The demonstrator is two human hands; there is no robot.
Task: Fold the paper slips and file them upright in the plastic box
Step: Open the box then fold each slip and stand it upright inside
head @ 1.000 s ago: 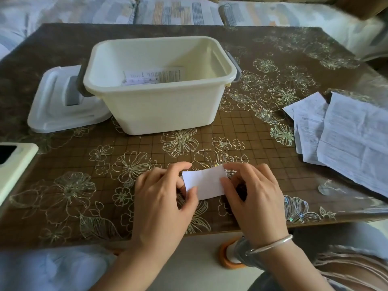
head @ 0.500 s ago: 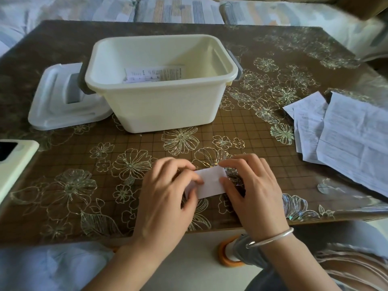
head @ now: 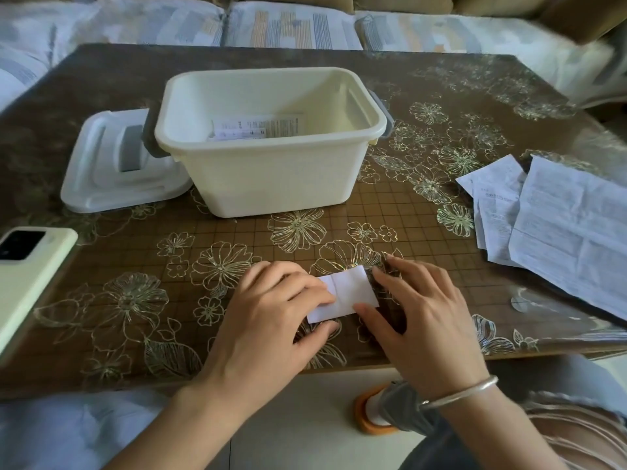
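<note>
- White folded slip (head: 346, 295) lies flat near the front edge of the table (head: 112, 300), well short of the box (head: 271, 178).
- Your left hand (head: 268, 320) presses its left part, fingers fairly straight; your right hand (head: 424, 320), fingers spread, touches its right edge.
- That glossy flowered tabletop looks slick: uneven pressure could skate the slip and skew the crease.
- A soft crease may let it slump in the box beside the filed slip (head: 251, 127).
- Loose sheets (head: 570, 232) lie at right, lid (head: 101, 184) and phone (head: 27, 276) at left, sofa (head: 288, 25) behind.
</note>
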